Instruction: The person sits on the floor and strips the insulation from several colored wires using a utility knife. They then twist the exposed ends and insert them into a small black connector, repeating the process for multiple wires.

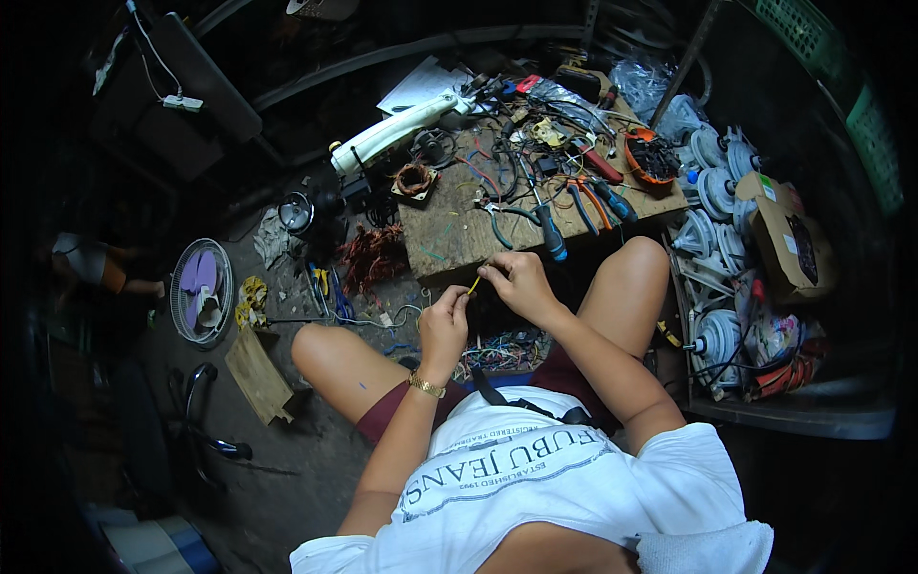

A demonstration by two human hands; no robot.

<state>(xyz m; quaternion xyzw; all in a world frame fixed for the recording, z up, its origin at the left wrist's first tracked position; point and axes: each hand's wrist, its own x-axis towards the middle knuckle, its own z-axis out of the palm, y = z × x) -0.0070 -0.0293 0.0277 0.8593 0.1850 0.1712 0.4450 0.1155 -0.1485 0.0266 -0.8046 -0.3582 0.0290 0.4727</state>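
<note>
Over my lap, in front of the low wooden bench (459,235), both my hands are closed on a short, thin yellow piece (473,285) that looks like wire or tubing. My left hand (445,330) pinches its lower end. The upper end sits between the fingertips of my right hand (522,288). Just beyond on the bench top lie cutting pliers (505,220), a blue-and-black screwdriver (552,232) and orange-and-blue pliers (590,204). A copper-wound motor coil (414,180) rests at the bench's left corner.
Loose wires and a white fan post (397,132) cover the bench's far side, near an orange bowl (652,158). Right of me are several white fan motors (715,344) and a cardboard box (789,239). A caged fan (201,292) and wood piece (258,375) are at left.
</note>
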